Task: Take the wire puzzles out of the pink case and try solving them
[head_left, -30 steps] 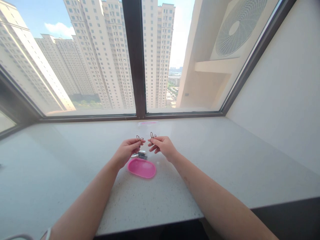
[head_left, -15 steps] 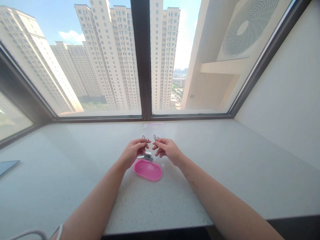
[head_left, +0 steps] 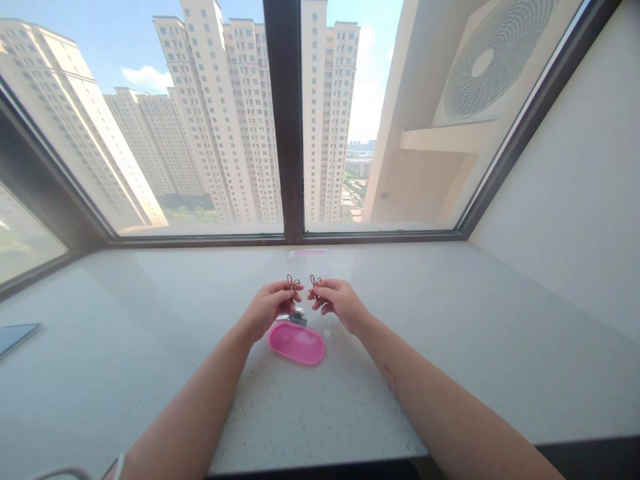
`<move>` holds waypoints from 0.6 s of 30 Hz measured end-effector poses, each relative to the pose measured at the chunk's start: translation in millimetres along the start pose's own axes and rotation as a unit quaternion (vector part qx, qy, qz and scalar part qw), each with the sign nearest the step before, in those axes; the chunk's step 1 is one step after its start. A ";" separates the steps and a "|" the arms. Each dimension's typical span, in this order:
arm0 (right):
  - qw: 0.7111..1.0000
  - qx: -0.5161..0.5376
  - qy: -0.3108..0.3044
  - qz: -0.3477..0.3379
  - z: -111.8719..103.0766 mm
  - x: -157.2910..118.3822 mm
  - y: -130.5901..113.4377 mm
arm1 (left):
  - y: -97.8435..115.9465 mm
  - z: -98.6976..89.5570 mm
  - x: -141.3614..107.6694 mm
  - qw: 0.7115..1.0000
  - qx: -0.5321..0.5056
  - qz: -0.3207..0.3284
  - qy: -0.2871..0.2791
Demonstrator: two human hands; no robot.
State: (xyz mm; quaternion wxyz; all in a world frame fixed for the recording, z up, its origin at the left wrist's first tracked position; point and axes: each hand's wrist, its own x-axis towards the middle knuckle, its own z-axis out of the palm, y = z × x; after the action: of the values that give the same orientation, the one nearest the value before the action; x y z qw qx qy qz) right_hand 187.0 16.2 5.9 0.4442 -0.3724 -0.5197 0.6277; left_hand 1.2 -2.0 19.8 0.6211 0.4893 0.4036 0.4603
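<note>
Pinched between the fingers of my left hand is a small brown looped bow. Facing it, my right hand grips a second brown bow of like shape, its loops pointing up. A narrow gap separates the two hands. Below them, a pink oval dish lies on the pale counter. Just behind its rim are several small silvery and dark pieces, partly hidden by my left hand and too small to name.
A clear plastic item with a pink strip lies at the counter's back, against the window frame. At the far left is a flat bluish object. A white cable shows at lower left. The counter has a speckled surface.
The whole view has tilted slightly, so everything sits a little lower. Both hands keep their pinch on the bows and have barely moved.
</note>
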 end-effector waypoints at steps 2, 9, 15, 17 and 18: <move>1.000 0.005 0.001 -0.004 -1.1 0.5 0.9 | 0.1 0.2 -0.7 1.000 0.002 -0.001 -0.002; 0.999 0.044 0.002 -0.006 -2.4 2.4 1.7 | -0.1 -0.7 -1.6 1.000 0.013 -0.001 -0.002; 0.996 0.087 -0.011 0.014 1.4 1.2 -0.2 | -2.0 -2.2 -1.7 1.000 0.024 0.009 -0.005; 0.995 0.094 -0.016 0.015 1.5 1.1 0.4 | -2.2 -2.3 -1.7 1.000 0.026 0.012 -0.005; 0.995 0.096 -0.018 0.015 1.3 1.2 0.8 | -2.4 -2.3 -1.7 1.000 0.026 0.014 -0.006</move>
State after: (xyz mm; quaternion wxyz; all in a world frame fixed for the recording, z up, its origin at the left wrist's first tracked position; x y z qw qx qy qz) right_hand 185.3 16.9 5.4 0.4589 -0.3240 -0.4592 0.6882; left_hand -1.0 -3.3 17.1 0.6042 0.5136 0.4048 0.4553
